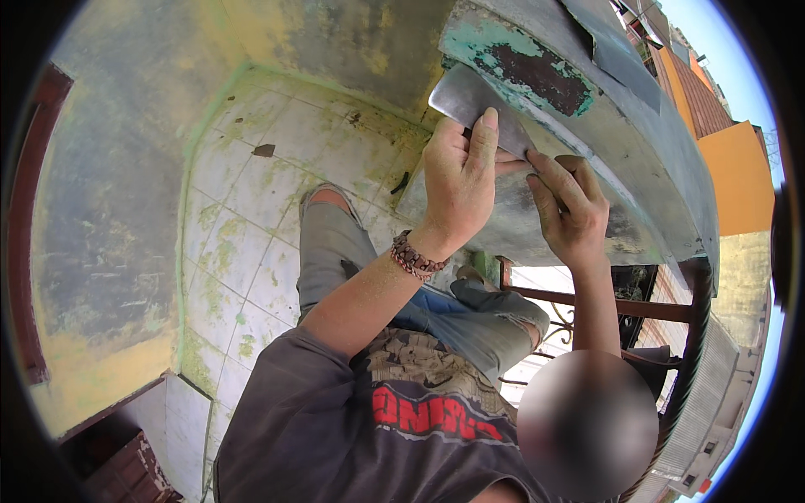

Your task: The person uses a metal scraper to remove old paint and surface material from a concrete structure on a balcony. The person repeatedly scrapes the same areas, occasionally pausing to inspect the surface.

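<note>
A thin, flat metal scraper plate (459,94) is held against the edge of a concrete ledge (637,134). Patches of turquoise and dark, worn paint (537,75) show on the ledge just beyond the plate. My left hand (459,180) is closed on the plate, its thumb pressed along the near face and the other fingers partly hidden behind. At the plate's right end, my right hand (574,205) pinches the corner between thumb and fingers. A braided bracelet (418,256) circles my left wrist.
Stained white floor tiles (251,201) lie around my feet, with a small dark chip (264,151) on them. A patchy grey-yellow wall (117,193) rises at left. A metal railing (654,310) runs at right, below the ledge, with orange buildings (738,176) outside.
</note>
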Demonstrator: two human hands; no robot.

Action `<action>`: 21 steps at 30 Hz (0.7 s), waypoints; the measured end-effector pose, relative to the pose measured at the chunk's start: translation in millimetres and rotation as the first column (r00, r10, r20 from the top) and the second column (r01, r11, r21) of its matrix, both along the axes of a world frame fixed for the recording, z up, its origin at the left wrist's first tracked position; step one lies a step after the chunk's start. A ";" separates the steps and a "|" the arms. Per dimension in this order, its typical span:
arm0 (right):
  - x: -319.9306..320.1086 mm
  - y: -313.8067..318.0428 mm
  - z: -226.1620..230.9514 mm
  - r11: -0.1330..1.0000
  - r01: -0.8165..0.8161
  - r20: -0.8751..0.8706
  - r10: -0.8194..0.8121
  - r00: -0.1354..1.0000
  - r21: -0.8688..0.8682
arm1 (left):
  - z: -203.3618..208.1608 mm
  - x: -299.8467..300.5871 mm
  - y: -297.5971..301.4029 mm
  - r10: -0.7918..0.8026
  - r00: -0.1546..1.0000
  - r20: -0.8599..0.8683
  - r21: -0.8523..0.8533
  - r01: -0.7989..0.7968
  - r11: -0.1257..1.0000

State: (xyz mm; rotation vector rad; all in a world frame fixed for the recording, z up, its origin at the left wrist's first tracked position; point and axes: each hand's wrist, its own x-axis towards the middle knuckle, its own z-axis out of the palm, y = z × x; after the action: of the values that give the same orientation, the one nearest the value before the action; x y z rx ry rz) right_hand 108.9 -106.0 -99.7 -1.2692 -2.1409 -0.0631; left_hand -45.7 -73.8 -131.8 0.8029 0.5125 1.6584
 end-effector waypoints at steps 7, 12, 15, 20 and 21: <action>-22.7 13.4 -6.1 0.995 -0.016 -0.043 0.021 0.999 0.101 | 4.4 -21.8 13.6 0.071 0.997 -0.039 -0.016 -0.071 0.997; -3.7 -2.9 -5.5 0.994 -0.006 -0.072 0.013 0.997 0.105 | 4.3 -4.1 -2.2 0.026 0.996 -0.084 -0.024 -0.028 0.999; -21.1 5.1 -1.3 0.998 0.001 -0.075 0.004 0.997 0.058 | 6.5 -12.8 8.4 0.039 0.999 -0.036 0.002 -0.039 0.999; -20.9 -8.6 11.2 0.999 0.041 -0.025 -0.040 0.999 0.024 | 1.0 -3.6 3.6 0.093 0.984 -0.153 -0.011 -0.096 0.995; -9.2 -13.1 6.5 0.997 0.039 -0.015 -0.038 0.999 0.071 | -6.7 4.7 -0.9 0.098 0.970 -0.221 0.015 -0.097 0.995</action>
State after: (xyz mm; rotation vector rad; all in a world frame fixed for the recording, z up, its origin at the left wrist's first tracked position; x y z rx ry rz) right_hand 99.7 -119.0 -93.2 -1.2662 -2.0842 -0.1462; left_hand -40.9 -74.8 -138.4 0.9854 0.7143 1.6685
